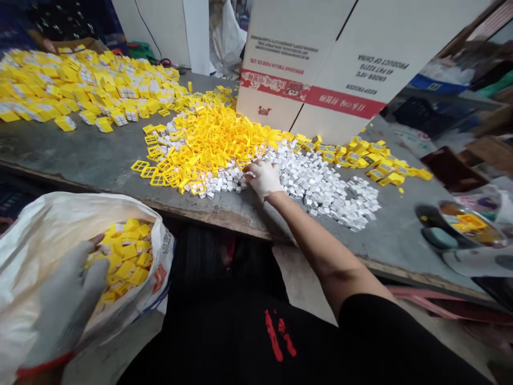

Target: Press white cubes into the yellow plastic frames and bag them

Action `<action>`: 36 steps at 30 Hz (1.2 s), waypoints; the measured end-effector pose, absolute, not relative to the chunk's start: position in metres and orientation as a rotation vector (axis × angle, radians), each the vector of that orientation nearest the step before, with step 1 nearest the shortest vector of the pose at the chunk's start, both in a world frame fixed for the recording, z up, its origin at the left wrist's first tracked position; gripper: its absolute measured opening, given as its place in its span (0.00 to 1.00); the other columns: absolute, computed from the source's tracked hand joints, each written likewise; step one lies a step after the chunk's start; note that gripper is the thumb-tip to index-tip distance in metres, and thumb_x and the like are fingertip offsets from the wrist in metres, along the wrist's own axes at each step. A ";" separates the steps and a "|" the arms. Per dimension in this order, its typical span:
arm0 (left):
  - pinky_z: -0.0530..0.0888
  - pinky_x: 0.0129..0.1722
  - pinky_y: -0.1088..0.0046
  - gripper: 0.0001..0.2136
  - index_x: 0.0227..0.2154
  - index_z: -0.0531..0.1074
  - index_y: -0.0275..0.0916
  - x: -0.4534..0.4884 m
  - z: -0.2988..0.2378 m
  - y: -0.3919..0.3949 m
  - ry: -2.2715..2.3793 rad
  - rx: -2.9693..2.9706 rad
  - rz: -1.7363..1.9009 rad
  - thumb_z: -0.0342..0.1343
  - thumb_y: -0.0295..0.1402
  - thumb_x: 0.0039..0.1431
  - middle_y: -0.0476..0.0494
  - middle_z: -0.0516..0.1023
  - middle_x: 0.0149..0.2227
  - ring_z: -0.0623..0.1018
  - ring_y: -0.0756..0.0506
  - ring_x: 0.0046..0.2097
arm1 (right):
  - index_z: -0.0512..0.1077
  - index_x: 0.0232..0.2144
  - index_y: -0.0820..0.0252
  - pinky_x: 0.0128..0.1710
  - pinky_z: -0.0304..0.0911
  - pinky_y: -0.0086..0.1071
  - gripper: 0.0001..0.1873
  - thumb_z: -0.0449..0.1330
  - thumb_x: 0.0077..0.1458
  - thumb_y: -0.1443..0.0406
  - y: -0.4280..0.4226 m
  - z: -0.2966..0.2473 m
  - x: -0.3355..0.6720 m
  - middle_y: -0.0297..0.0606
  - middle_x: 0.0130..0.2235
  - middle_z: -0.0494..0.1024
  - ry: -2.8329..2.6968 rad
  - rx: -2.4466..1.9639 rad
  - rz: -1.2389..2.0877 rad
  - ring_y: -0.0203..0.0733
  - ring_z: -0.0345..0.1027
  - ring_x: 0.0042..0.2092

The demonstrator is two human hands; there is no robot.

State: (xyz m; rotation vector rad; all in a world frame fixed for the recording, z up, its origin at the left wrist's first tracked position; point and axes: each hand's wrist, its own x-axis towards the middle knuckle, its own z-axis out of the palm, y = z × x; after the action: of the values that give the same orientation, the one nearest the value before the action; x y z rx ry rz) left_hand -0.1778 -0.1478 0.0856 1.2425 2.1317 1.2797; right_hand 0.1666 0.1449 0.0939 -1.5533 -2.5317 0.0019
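Note:
My left hand (70, 291), in a grey glove with a red cuff, is over the mouth of a white woven sack (52, 214). Its thumb and fingers are apart, close to the small yellow-and-white blocks (130, 251) inside the sack; I see nothing held between them. On the table, my right hand (264, 177) wears a white glove and reaches into small white cubes (320, 184). Its fingers look slightly apart and bent downward, tips partly lost among the pieces. Left of that hand lies a heap of yellow plastic window-like frames (216, 139).
Many yellow-and-white blocks (92, 85) cover the table's far left. A large white carton (320, 59) stands behind the heaps, with more yellow blocks (372, 158) at its right. A round container (471, 222) sits at the right edge. A person (64, 21) is at the far left.

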 end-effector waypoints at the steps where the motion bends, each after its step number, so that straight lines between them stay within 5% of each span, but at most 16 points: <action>1: 0.71 0.70 0.39 0.08 0.39 0.80 0.53 -0.191 0.082 -0.152 2.237 1.332 1.227 0.65 0.44 0.57 0.46 0.83 0.41 0.69 0.19 0.72 | 0.82 0.60 0.58 0.64 0.64 0.58 0.20 0.57 0.74 0.65 0.161 0.096 0.169 0.57 0.64 0.81 -2.490 -1.632 0.075 0.64 0.71 0.66; 7: 0.60 0.78 0.32 0.08 0.31 0.80 0.57 -0.186 0.069 -0.149 2.251 1.472 1.337 0.66 0.52 0.55 0.47 0.84 0.38 0.76 0.19 0.65 | 0.81 0.57 0.67 0.71 0.48 0.59 0.19 0.57 0.70 0.68 0.200 0.088 0.155 0.63 0.67 0.76 -2.464 -1.567 0.160 0.64 0.62 0.70; 10: 0.55 0.81 0.33 0.11 0.36 0.84 0.58 -0.166 0.064 -0.147 2.177 1.405 1.331 0.68 0.54 0.55 0.46 0.87 0.48 0.75 0.21 0.69 | 0.83 0.48 0.64 0.68 0.54 0.55 0.12 0.62 0.67 0.66 0.210 0.092 0.157 0.60 0.60 0.81 -2.360 -1.539 0.303 0.62 0.68 0.65; 13: 0.57 0.81 0.37 0.15 0.47 0.86 0.57 -0.136 0.062 -0.139 2.120 1.199 1.365 0.68 0.52 0.60 0.48 0.85 0.60 0.73 0.26 0.72 | 0.81 0.39 0.61 0.53 0.67 0.44 0.09 0.65 0.64 0.61 0.221 0.101 0.168 0.49 0.45 0.85 -2.181 -1.521 0.541 0.52 0.75 0.49; 18: 0.83 0.58 0.52 0.16 0.48 0.88 0.45 -0.064 0.073 -0.076 1.707 0.999 1.177 0.66 0.47 0.64 0.39 0.90 0.50 0.87 0.33 0.53 | 0.76 0.34 0.57 0.34 0.69 0.32 0.20 0.70 0.58 0.47 0.189 0.101 0.193 0.34 0.31 0.79 -1.913 -1.345 1.023 0.38 0.70 0.31; 21: 0.85 0.43 0.63 0.21 0.51 0.86 0.41 -0.020 0.081 -0.033 1.442 0.945 1.051 0.69 0.48 0.61 0.36 0.89 0.50 0.88 0.37 0.46 | 0.77 0.32 0.57 0.33 0.68 0.30 0.29 0.78 0.43 0.42 0.132 0.085 0.211 0.32 0.29 0.79 -1.709 -1.070 1.524 0.36 0.70 0.31; 25: 0.83 0.43 0.66 0.17 0.44 0.88 0.40 0.021 0.081 -0.007 1.388 1.034 0.837 0.72 0.46 0.58 0.38 0.90 0.43 0.86 0.39 0.42 | 0.77 0.31 0.58 0.34 0.68 0.29 0.32 0.83 0.35 0.44 0.065 0.060 0.233 0.28 0.28 0.79 -1.408 -0.908 1.918 0.34 0.70 0.30; 31: 0.76 0.64 0.60 0.12 0.38 0.89 0.46 0.052 0.074 -0.004 1.297 1.121 0.784 0.77 0.43 0.52 0.41 0.89 0.53 0.80 0.31 0.64 | 0.83 0.43 0.57 0.42 0.73 0.33 0.18 0.75 0.56 0.53 0.021 0.036 0.307 0.32 0.36 0.84 -1.467 -1.104 1.533 0.37 0.75 0.35; 33: 0.78 0.62 0.61 0.14 0.38 0.89 0.46 0.062 0.074 -0.005 1.289 1.083 0.751 0.79 0.43 0.49 0.41 0.89 0.53 0.81 0.32 0.62 | 0.85 0.48 0.55 0.48 0.75 0.37 0.16 0.71 0.60 0.57 0.014 0.030 0.350 0.37 0.44 0.86 -1.553 -1.331 1.118 0.41 0.78 0.42; 36: 0.83 0.45 0.68 0.20 0.33 0.88 0.43 0.076 0.076 -0.009 1.300 0.901 0.764 0.83 0.48 0.41 0.40 0.90 0.42 0.86 0.39 0.44 | 0.85 0.51 0.54 0.52 0.75 0.43 0.15 0.66 0.63 0.61 0.015 0.020 0.408 0.42 0.47 0.86 -1.530 -1.703 0.580 0.48 0.79 0.47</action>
State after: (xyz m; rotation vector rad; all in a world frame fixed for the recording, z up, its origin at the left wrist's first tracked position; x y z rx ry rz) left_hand 0.0763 -0.0087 0.0765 0.9008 1.3002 0.7636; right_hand 0.4077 0.0154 0.0201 -1.7029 -1.5304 0.5803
